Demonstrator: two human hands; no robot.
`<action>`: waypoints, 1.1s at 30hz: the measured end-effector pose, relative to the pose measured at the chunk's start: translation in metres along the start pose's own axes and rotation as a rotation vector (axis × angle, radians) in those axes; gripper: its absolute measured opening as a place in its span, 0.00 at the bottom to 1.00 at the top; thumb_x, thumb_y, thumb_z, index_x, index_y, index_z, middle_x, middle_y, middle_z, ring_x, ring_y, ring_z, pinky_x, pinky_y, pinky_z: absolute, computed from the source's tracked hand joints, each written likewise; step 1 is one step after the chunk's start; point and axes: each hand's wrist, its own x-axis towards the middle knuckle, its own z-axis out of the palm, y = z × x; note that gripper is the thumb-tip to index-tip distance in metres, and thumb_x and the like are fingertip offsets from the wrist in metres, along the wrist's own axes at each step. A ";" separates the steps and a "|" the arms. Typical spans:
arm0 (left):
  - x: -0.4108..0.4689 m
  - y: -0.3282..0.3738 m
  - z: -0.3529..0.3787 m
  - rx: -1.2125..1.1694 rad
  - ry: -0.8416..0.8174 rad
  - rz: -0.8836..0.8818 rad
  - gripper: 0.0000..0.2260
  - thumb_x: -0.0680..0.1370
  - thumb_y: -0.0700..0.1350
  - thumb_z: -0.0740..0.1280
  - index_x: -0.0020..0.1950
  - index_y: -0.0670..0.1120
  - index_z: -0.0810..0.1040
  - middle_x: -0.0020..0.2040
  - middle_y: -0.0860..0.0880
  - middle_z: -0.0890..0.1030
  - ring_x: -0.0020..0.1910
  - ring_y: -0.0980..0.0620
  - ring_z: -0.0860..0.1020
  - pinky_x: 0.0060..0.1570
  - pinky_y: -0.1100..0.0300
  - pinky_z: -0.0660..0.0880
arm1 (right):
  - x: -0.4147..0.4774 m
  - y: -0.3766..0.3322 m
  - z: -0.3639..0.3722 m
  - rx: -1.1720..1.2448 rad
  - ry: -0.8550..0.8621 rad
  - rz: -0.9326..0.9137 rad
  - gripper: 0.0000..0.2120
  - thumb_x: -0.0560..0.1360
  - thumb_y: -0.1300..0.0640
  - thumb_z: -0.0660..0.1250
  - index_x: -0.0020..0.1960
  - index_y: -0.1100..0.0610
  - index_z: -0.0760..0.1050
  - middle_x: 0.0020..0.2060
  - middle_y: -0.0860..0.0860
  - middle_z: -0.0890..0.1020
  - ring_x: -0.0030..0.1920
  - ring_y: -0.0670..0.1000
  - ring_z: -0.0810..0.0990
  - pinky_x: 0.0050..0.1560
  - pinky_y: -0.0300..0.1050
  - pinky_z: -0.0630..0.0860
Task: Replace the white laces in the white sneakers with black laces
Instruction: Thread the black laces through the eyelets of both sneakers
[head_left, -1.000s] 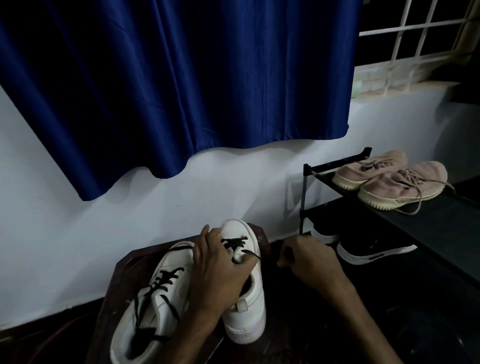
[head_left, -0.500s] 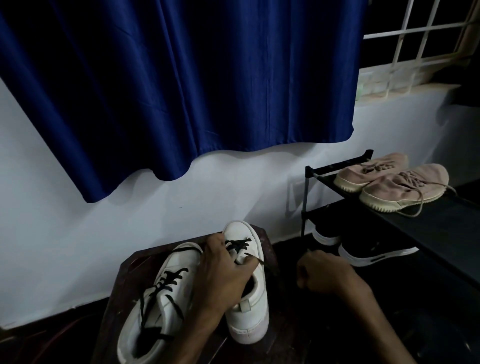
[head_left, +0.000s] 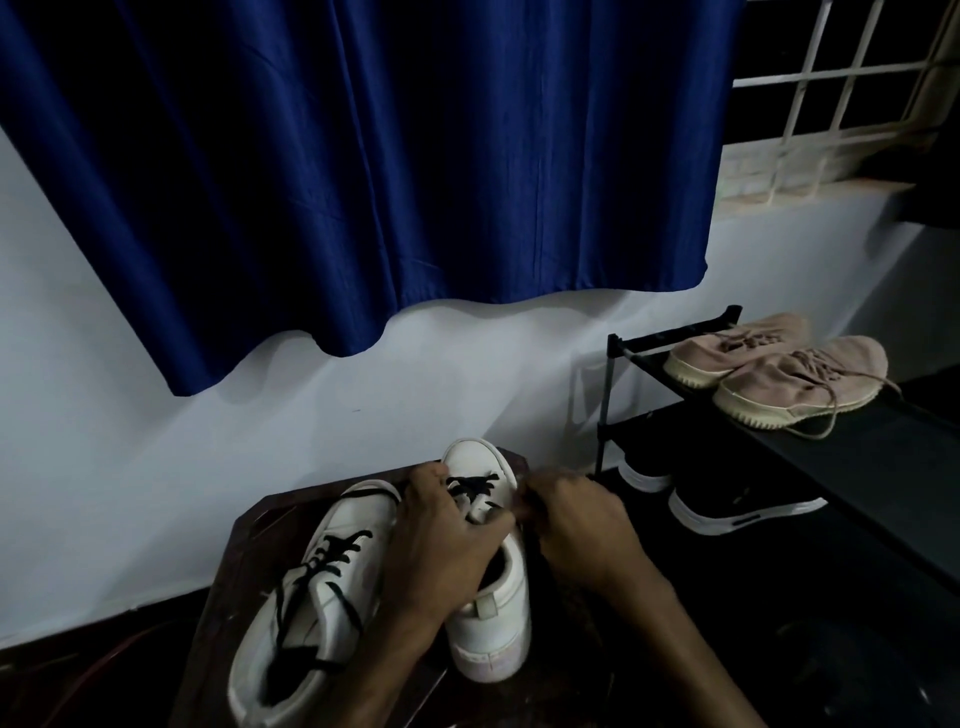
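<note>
The black lace crossing the toe end of the half-laced sneaker is soft, limp and light; pinch it near its tip, I judge. The sneaker, light but firm-walled, stands on the dark stool beside its laced mate. Your left hand grips it over the tongue; your right hand curls against its side, whether on lace I cannot tell. No brand or writing reads.

A: Illumination?
B: Dim and uneven; the wall below the curtain is brightest, bearing the curtain's soft shadow.
A: Darkest zone?
B: Lower right of the curtain, detail lost in black.
A: Sharpness?
B: The right hand is slightly blurred; the window grille right of the curtain bows from wide-angle distortion.
</note>
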 end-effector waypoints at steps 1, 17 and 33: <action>0.001 -0.001 0.000 0.010 0.001 -0.003 0.29 0.66 0.57 0.72 0.61 0.48 0.65 0.56 0.48 0.77 0.56 0.46 0.77 0.55 0.51 0.75 | -0.003 0.012 -0.007 -0.113 -0.138 0.053 0.08 0.76 0.51 0.62 0.54 0.49 0.75 0.54 0.49 0.80 0.56 0.54 0.79 0.47 0.45 0.72; 0.000 -0.003 0.002 -0.086 0.009 -0.077 0.34 0.58 0.67 0.66 0.57 0.51 0.66 0.54 0.50 0.79 0.54 0.47 0.78 0.54 0.48 0.76 | 0.000 -0.013 0.013 0.125 0.060 0.041 0.05 0.76 0.55 0.62 0.51 0.51 0.72 0.50 0.47 0.79 0.50 0.54 0.79 0.45 0.48 0.74; 0.006 -0.018 -0.025 0.276 -0.113 0.043 0.14 0.82 0.54 0.58 0.43 0.46 0.72 0.47 0.43 0.82 0.51 0.41 0.79 0.45 0.52 0.71 | 0.005 -0.021 0.010 0.011 -0.036 0.296 0.13 0.78 0.53 0.60 0.60 0.56 0.66 0.52 0.58 0.81 0.54 0.63 0.79 0.48 0.52 0.74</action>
